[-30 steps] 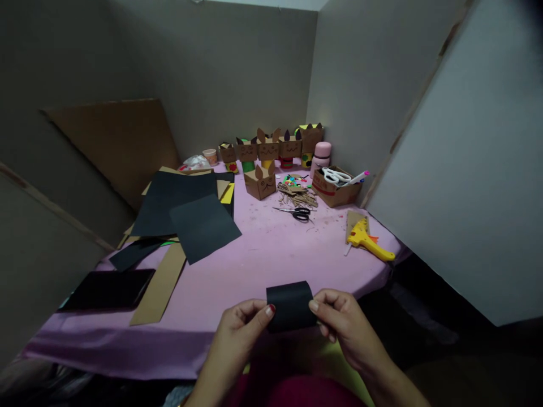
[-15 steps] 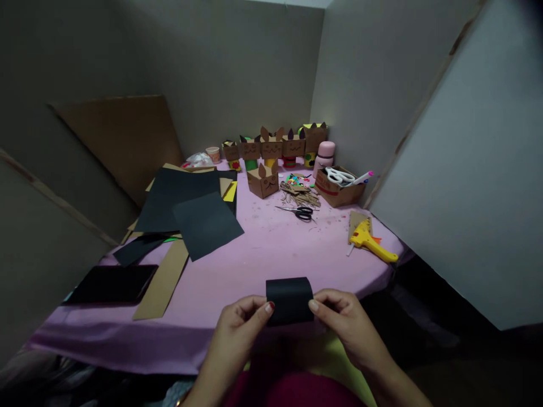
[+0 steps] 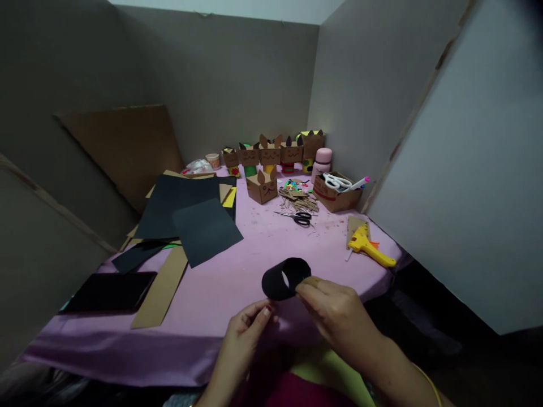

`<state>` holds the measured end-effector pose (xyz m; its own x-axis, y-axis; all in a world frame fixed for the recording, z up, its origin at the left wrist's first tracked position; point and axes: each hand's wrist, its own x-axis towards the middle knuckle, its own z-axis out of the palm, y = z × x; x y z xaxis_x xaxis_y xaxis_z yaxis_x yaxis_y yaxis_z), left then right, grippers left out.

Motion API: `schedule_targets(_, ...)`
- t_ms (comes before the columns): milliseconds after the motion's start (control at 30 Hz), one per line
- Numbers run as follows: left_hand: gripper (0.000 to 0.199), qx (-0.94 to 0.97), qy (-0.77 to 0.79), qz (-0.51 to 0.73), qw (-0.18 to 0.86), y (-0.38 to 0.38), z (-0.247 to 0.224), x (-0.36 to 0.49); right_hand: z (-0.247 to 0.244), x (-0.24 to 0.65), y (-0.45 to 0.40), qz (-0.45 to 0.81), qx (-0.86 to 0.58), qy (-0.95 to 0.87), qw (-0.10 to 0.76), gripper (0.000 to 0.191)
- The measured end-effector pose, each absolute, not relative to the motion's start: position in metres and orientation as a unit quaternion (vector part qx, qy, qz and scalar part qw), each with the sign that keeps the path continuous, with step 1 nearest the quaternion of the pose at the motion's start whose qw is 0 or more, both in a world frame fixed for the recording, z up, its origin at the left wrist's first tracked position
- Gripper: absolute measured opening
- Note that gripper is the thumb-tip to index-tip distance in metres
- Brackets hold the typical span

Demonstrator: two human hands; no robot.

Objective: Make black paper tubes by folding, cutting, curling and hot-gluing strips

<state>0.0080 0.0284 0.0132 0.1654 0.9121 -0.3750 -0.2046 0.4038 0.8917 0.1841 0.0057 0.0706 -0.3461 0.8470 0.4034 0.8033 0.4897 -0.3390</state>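
Observation:
A black paper tube, one open end turned toward me, is held over the near edge of the pink-covered table. My right hand pinches its rim at the right between thumb and fingers. Just below the tube's left end is my left hand, its thumb laid against the curled fingers with nothing visible between them. Whether its fingertips touch the tube I cannot tell. Farther back lie black-handled scissors, and a yellow glue gun rests at the right.
Black paper sheets and a cardboard strip lie left, near a dark tablet. Cardboard animal-faced boxes stand behind, beside cardboard scraps, a pink bottle and a box of tools. Grey panels enclose the table.
The black paper, held curved between both hands before, is now seen as a tube raised and turned in my right hand. My left hand has come off its side and sits lower.

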Motion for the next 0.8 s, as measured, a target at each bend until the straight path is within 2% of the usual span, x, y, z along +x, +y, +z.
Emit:
schedule_targets(100, 0.041, 0.328, 0.497, 0.44, 0.672, 0.03, 0.013, 0.008, 0.08, 0.182, 0.02, -0.014, -0.474, -0.864, 0.172, 0.021)
schedule_targets(267, 0.039, 0.345, 0.505, 0.457, 0.645, 0.03, 0.015, 0.003, 0.08, 0.174, 0.041, -0.017, -0.439, -0.896, 0.064, 0.018)
schedule_targets(800, 0.034, 0.34, 0.469, 0.485, 0.656, 0.03, -0.005, -0.002, 0.076, 0.174, 0.048, 0.0, -0.451, -0.891, 0.056, 0.017)
